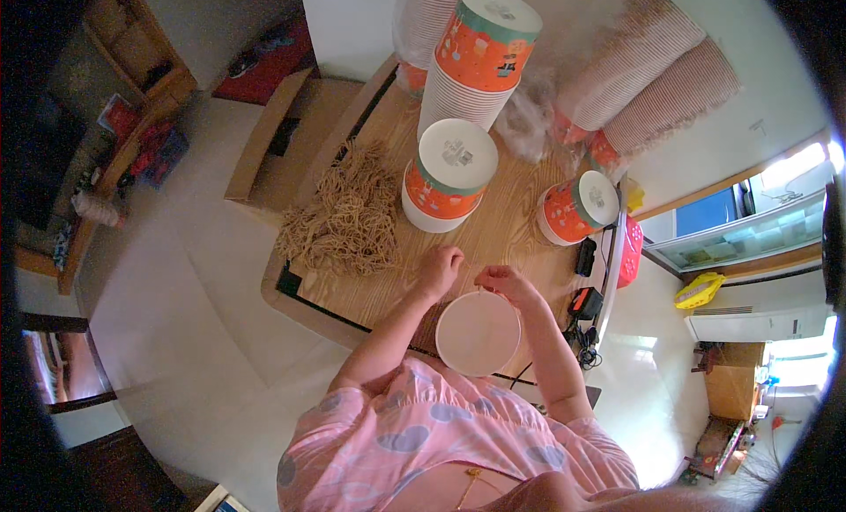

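A paper bucket (pixel 478 334), its pale open mouth facing up, is close to my body at the table's near edge. My right hand (pixel 505 284) is closed in a pinch at the bucket's far rim; a tiny thin piece shows by the fingertips, too small to name. Just left of it, my left hand (pixel 443 269) is closed above the table, and whatever its fingers may hold is hidden. Beyond my left hand lies a tangled heap of brown twisted cords (pixel 345 217). Past both hands stands a short upside-down stack of orange and green paper buckets (pixel 445 190).
Farther back rises a taller bucket stack (pixel 487 49). An orange bucket (pixel 568 211) stands upside down at the right. Plastic-wrapped bucket stacks (pixel 639 67) lean at the back right. A black adapter with cables (pixel 584 303) lies on the right edge; a cardboard box (pixel 291 151) is left.
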Motion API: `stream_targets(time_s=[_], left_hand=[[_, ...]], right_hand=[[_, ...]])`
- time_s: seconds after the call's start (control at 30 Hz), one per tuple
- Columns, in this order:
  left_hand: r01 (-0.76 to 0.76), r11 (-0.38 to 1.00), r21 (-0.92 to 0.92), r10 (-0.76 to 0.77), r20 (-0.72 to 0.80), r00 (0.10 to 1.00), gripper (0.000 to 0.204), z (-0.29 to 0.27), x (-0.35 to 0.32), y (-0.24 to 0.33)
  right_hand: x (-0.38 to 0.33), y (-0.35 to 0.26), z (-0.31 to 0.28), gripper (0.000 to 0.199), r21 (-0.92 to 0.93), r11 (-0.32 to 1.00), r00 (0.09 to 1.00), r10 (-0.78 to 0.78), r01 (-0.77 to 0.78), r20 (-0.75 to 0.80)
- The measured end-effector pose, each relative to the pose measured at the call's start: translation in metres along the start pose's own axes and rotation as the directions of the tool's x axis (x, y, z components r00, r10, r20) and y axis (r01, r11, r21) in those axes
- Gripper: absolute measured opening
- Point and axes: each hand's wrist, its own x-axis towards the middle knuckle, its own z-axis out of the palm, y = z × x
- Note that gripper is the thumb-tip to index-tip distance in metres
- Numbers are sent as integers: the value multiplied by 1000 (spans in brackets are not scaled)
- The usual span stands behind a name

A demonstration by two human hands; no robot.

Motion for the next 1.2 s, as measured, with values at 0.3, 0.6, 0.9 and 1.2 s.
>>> stream_targets(time_s=[0.3,0.6,0.9,1.2], left_hand=[[-279,930,239,271,65,960,21,-12,-7,13],[-91,995,-48,101,308,946,12,10,-18,3],[20,999,-25,-11,312,950,14,5,-14,17],[-87,996,-31,92,252,963,12,1,-14,-12]], right_hand=[[-7,21,-11,16,90,996,994,18,-27,105],[-11,6,9,22,98,991,996,92,-91,-5],[4,14,0,20,-106,977,983,180,-184,-42],[-6,-1,-16,15,-330,943,967,42,45,251]])
